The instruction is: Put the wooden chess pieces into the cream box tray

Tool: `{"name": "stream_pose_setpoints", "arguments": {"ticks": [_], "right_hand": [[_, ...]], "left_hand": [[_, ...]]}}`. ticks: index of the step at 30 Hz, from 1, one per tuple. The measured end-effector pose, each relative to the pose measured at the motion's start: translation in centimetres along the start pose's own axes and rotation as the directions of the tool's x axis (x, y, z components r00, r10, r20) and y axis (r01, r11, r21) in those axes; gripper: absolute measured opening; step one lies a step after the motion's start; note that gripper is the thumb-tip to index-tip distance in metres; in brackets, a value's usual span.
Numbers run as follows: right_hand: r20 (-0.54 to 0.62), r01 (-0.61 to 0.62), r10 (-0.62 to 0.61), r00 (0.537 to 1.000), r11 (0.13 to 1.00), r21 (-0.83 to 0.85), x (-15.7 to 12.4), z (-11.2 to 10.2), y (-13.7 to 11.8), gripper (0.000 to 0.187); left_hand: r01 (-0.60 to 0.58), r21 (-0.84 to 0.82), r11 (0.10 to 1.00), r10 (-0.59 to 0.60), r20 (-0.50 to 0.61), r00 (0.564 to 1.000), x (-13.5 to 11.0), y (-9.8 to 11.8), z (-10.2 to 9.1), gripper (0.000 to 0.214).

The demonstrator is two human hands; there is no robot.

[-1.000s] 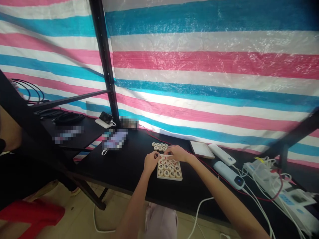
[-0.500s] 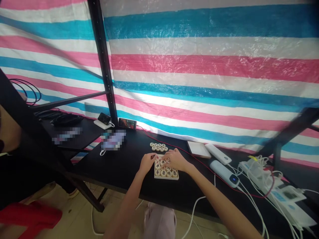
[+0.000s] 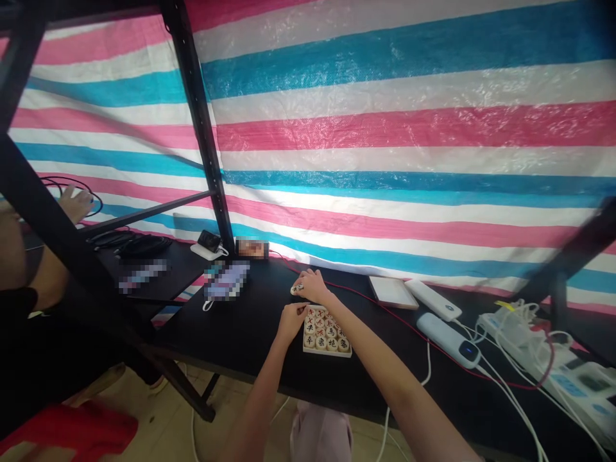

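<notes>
A shallow white box (image 3: 327,353) holds rows of round Chinese chess pieces (image 3: 321,344) marked with red and black characters. At its back left corner my left hand (image 3: 291,323) is closed, the fingertips pinched on the rim. My right hand (image 3: 312,287) reaches past the box, its fingers curled down over the loose chess pieces (image 3: 297,290) on the black table (image 3: 269,346). Only a few of these pieces show at the fingertips; the hand hides the others. How many it grips I cannot tell.
Right of the box lie an empty white lid or tray (image 3: 393,292), two white-and-grey devices (image 3: 447,340) and a power strip (image 3: 568,378) with tangled cables. A red cable (image 3: 356,292) crosses behind. A blurred packet (image 3: 227,282) lies left. Another person's hand (image 3: 77,204) holds black cable.
My right hand has moved from above the box to the loose pieces behind it. My left hand stays at the box's corner. Another person's hand has come into view at the left.
</notes>
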State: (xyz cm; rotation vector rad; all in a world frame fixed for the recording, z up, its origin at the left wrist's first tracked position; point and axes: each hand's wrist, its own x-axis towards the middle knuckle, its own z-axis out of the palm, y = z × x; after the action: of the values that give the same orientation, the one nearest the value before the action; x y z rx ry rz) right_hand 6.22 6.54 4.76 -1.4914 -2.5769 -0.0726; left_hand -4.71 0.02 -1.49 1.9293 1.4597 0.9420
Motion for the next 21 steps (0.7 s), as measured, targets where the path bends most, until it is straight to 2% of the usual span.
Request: {"name": "stream_pose_setpoints", "arguments": {"ticks": [4,10,15,18,21], "right_hand": [[0.013,0.004,-0.003,1.0,0.999,-0.046,-0.4,0.6,0.4,0.024],[-0.048,0.024,-0.026,0.999,0.998,-0.06,-0.8,0.8,0.6,0.022],[-0.042,0.023,-0.025,0.999,0.998,-0.059,-0.6,1.1,0.4,0.022],[-0.047,0.012,-0.013,0.999,1.0,-0.027,-0.8,0.5,0.4,0.023],[-0.085,-0.001,0.008,0.996,0.996,0.085,-2.1,-1.0,0.9,0.023]], "left_hand": [[0.002,0.042,0.999,-0.002,0.002,1.0,0.1,0.0,0.1,0.032],[0.009,0.043,0.999,-0.009,-0.014,1.0,0.2,0.1,0.2,0.029],[0.027,0.028,0.999,-0.027,-0.018,0.999,0.1,0.4,0.1,0.029],[0.028,0.027,0.999,-0.027,-0.01,1.0,0.0,0.4,0.0,0.031],[0.019,0.026,0.999,-0.019,-0.016,1.0,0.1,0.3,0.0,0.033]]}}
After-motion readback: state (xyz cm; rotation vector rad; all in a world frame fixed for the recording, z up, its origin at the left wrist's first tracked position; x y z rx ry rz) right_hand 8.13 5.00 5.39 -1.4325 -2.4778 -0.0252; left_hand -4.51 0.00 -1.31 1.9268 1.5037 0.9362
